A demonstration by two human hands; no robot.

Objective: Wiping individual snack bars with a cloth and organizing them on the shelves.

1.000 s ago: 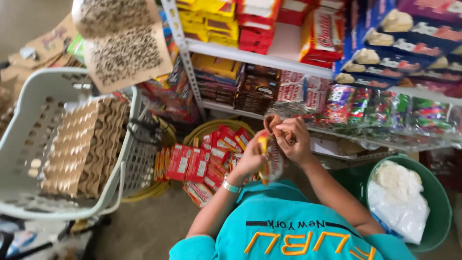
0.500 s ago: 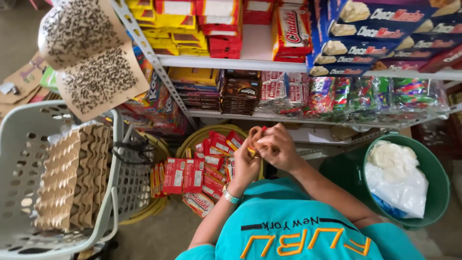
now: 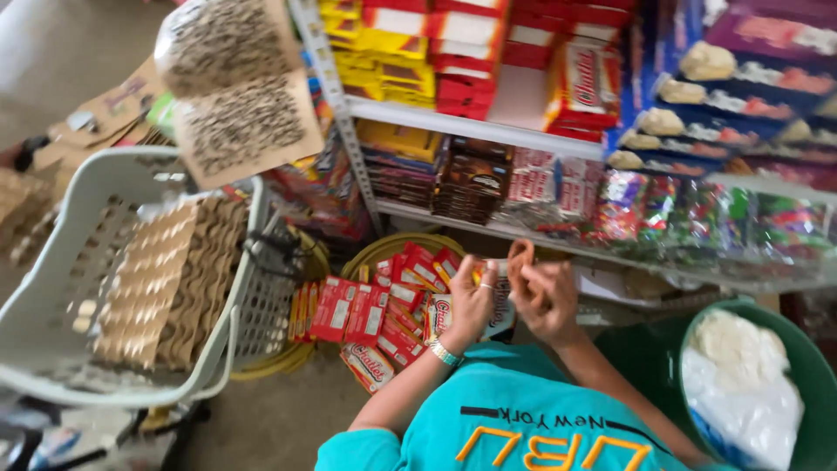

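My two hands meet in front of my teal shirt, above a low basket. My left hand [image 3: 471, 303], which wears a bracelet at the wrist, closes around a small clear packet [image 3: 501, 301]. My right hand [image 3: 547, 301] pinches a thin orange-brown loop [image 3: 520, 255] just above that packet; it looks like a rubber band, but blur keeps me from being sure. The fingers of both hands touch each other around the packet.
A round yellow basket [image 3: 397, 246] of red snack packets [image 3: 375, 310] sits under my hands. A grey plastic basket [image 3: 52, 262] with cardboard trays stands left. A green tub [image 3: 663, 336] holding a white bag is at right. Stocked metal shelves [image 3: 471, 131] rise behind.
My hands stay together on the packet and sit a little lower in view. The orange loop now shows above my right fingers. The camera has shifted slightly.
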